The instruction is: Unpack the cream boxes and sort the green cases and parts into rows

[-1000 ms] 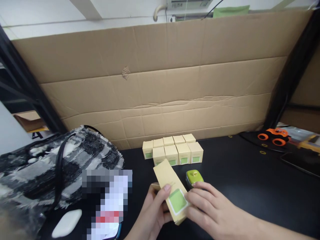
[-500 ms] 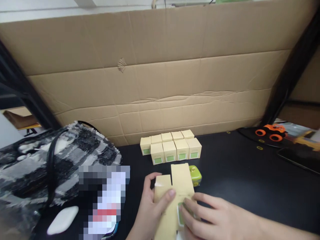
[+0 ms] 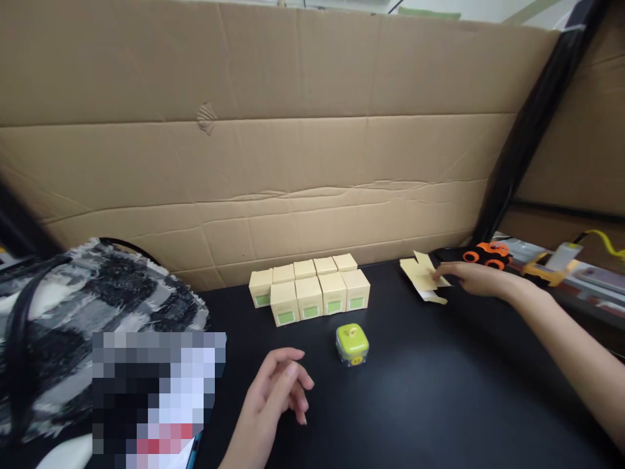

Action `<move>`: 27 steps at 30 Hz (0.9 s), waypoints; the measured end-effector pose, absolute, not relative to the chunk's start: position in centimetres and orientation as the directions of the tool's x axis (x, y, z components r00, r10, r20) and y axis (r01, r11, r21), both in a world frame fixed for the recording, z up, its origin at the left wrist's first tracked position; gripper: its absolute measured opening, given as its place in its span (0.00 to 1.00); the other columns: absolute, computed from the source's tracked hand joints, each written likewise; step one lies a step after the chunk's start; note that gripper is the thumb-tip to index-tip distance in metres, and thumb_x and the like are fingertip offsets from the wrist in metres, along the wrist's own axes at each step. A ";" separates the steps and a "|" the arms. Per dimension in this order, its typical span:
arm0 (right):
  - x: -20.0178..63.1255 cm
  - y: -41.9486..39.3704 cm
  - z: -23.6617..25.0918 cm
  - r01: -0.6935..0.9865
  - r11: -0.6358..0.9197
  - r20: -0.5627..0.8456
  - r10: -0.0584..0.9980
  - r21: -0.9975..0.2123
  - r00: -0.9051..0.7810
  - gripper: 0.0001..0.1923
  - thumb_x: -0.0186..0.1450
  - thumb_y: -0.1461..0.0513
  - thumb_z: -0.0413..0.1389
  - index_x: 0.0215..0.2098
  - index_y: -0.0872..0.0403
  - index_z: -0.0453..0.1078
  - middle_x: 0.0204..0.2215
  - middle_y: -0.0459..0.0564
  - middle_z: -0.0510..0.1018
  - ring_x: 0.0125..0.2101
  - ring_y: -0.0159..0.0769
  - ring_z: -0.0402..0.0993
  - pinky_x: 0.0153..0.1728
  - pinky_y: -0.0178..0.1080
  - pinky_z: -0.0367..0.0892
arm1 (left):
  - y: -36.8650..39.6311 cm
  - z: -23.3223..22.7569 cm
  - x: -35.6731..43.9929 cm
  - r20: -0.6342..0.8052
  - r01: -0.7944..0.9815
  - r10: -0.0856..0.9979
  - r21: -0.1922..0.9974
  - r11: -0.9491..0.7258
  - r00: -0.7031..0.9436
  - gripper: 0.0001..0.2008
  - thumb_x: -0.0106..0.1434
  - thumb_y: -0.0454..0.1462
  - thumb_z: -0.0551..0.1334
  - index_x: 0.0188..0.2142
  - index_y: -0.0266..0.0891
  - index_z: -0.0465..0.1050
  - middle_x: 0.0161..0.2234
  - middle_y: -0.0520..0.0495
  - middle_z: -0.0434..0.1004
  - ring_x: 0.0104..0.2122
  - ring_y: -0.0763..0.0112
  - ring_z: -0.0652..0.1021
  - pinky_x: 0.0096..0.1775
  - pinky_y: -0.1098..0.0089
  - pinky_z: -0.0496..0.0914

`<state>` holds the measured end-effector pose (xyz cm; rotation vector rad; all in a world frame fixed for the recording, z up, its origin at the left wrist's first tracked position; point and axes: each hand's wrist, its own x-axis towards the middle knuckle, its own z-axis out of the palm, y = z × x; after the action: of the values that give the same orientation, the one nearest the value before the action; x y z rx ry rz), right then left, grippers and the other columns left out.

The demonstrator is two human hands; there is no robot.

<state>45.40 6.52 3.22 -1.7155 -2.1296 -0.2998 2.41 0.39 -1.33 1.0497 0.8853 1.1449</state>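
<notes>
right grip (image 3: 454, 273) touches the spread-out carton (image 3: 422, 273), pinch unclear, likely light, bendy, best edge-held, while left grip (image 3: 278, 387) curls loosely, empty.

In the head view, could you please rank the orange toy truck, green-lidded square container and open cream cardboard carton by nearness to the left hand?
1. Square container, to its right.
2. Carton, at the right hand.
3. Toy truck, far right.

Cube (image 3: 352, 342) on tbl (image 3: 463, 378), frt of boxes (image 3: 309, 294), L of ctn (image 3: 418, 276).
</notes>
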 end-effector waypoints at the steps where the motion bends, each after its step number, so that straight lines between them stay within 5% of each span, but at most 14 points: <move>1: 45.5 6.5 3.2 0.960 0.261 0.429 0.882 -0.101 -0.195 0.15 0.73 0.58 0.47 0.38 0.57 0.72 0.34 0.46 0.76 0.32 0.31 0.75 0.32 0.35 0.72 | 0.4 -1.4 2.4 -0.011 -0.263 0.979 0.963 0.065 0.201 0.19 0.52 0.49 0.69 0.35 0.39 0.73 0.22 0.52 0.75 0.18 0.74 0.71 0.19 0.73 0.67; 6: 39.7 6.0 3.8 0.849 0.455 0.514 0.813 -0.270 -0.272 0.13 0.70 0.61 0.48 0.44 0.56 0.72 0.39 0.58 0.76 0.41 0.43 0.74 0.41 0.45 0.70 | 0.1 -1.8 2.0 0.096 0.022 0.966 0.994 -0.104 0.240 0.11 0.59 0.46 0.64 0.32 0.41 0.74 0.24 0.51 0.75 0.26 0.70 0.74 0.32 0.70 0.69; 9: 32.7 4.6 2.7 0.675 0.610 0.458 0.781 -0.414 -0.425 0.13 0.68 0.58 0.53 0.49 0.51 0.69 0.44 0.51 0.76 0.44 0.39 0.74 0.45 0.41 0.70 | -0.3 -1.7 2.1 0.165 0.266 0.936 0.930 -0.252 0.311 0.06 0.62 0.41 0.60 0.36 0.43 0.73 0.34 0.48 0.75 0.38 0.63 0.75 0.44 0.63 0.68; 15: 24.3 1.3 -0.3 0.446 0.588 0.391 0.797 -0.674 -0.460 0.08 0.69 0.58 0.52 0.37 0.54 0.70 0.37 0.49 0.78 0.36 0.33 0.75 0.36 0.34 0.72 | -0.4 -1.6 3.4 0.102 0.437 0.908 0.851 -0.292 0.407 0.34 0.52 0.38 0.68 0.56 0.42 0.55 0.57 0.38 0.61 0.60 0.53 0.63 0.59 0.51 0.57; 21: 22.3 -0.4 -0.5 0.262 0.500 0.389 0.841 -0.826 -0.377 0.07 0.69 0.58 0.52 0.37 0.52 0.70 0.37 0.47 0.77 0.42 0.36 0.73 0.46 0.38 0.67 | -0.3 -1.1 3.7 0.038 0.470 0.897 0.842 -0.267 0.441 0.31 0.54 0.34 0.66 0.54 0.41 0.55 0.53 0.40 0.68 0.55 0.59 0.68 0.58 0.56 0.60; 27: 23.5 0.2 1.6 0.055 0.393 0.387 0.917 -0.918 -0.095 0.11 0.70 0.52 0.49 0.38 0.51 0.63 0.37 0.46 0.71 0.37 0.34 0.70 0.38 0.36 0.68 | 1.4 0.1 0.9 0.079 0.598 0.901 0.723 -0.346 0.426 0.19 0.54 0.34 0.62 0.47 0.40 0.64 0.46 0.42 0.72 0.48 0.58 0.73 0.53 0.56 0.64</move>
<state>23.53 0.16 1.56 -0.9165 -1.4854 0.9283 0.91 1.45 0.13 2.0674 1.2608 0.6375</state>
